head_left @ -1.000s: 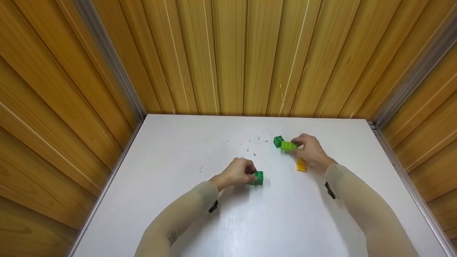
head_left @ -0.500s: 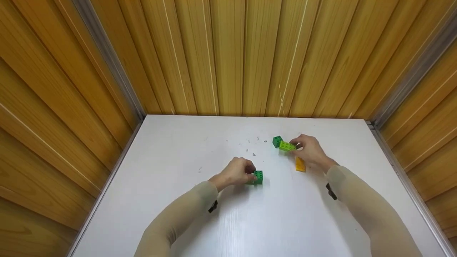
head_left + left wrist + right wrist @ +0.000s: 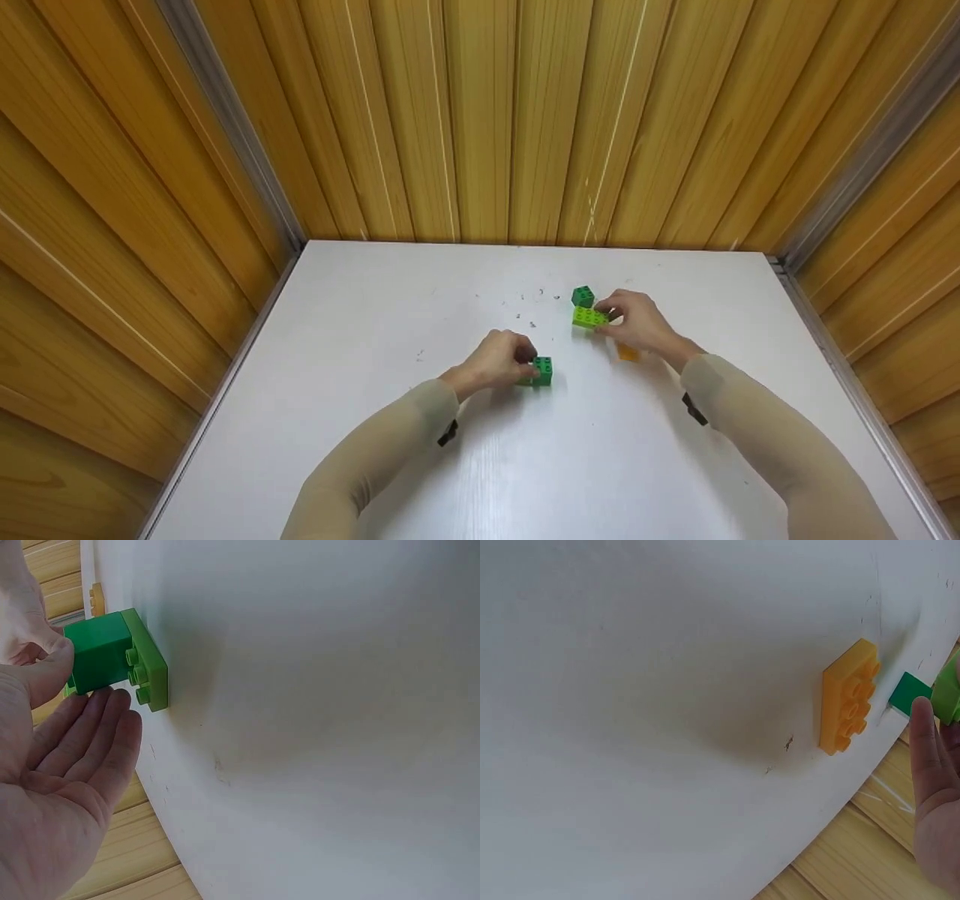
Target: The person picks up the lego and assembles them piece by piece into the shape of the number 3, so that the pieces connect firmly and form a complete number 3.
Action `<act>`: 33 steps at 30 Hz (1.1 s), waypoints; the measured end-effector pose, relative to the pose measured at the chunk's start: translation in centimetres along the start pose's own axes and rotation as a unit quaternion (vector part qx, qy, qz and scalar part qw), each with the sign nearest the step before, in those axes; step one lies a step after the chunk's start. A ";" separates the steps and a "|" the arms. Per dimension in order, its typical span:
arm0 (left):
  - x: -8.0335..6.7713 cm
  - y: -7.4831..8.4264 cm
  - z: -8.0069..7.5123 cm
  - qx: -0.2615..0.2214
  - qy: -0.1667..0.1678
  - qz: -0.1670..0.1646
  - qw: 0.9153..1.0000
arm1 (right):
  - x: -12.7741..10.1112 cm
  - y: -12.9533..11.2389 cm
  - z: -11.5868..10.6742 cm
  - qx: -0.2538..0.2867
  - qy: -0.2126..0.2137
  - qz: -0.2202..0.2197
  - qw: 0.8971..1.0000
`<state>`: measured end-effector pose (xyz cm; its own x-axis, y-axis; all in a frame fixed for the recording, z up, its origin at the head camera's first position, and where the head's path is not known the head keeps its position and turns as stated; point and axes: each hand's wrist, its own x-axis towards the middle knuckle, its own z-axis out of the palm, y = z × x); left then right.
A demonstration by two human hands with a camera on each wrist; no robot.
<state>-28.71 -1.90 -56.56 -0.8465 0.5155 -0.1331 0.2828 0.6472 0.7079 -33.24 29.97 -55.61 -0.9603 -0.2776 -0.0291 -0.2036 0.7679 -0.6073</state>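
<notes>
My left hand pinches a dark green toy building brick between thumb and fingers. In the left wrist view that brick sits on a flat lime-green brick, whose studs show beside it. My right hand grips one end of a lime-green studded brick, held over the table at the right. Just behind it a second dark green brick rests on the table. Partly hidden under the right hand lies a yellow-orange brick; the right wrist view shows its studs along one side.
A white table bears the bricks, with small dark marks on its surface. Wood-look panel walls stand behind it and at both sides, joined by grey metal corner posts.
My right hand has moved left and nearer with the lime-green brick, away from the dark green brick behind it. More of the yellow-orange brick is covered. My left hand holds still.
</notes>
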 end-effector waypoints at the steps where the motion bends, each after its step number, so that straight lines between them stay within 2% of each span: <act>1: 0.0 0.0 0.0 -0.001 0.000 -0.001 1.000 | 0.0 -0.2 0.0 0.001 0.000 -0.001 1.000; 10: -0.1 0.0 0.0 0.006 0.003 -0.001 1.000 | -0.3 -1.7 0.3 -0.005 0.009 -0.029 1.000; 23: -0.3 0.2 0.1 -0.015 -0.006 -0.010 1.000 | -0.9 -4.2 1.1 0.009 0.005 -0.059 0.998; 33: -0.5 0.1 0.2 -0.037 0.012 -0.020 0.999 | -1.5 -5.1 1.6 0.026 -0.002 -0.087 0.996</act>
<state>-28.12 -1.94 -56.57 -0.8676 0.4753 -0.1464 0.2143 0.6230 0.7523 -30.49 25.57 -53.72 -0.9110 -0.4052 0.0770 -0.3556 0.6771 -0.6443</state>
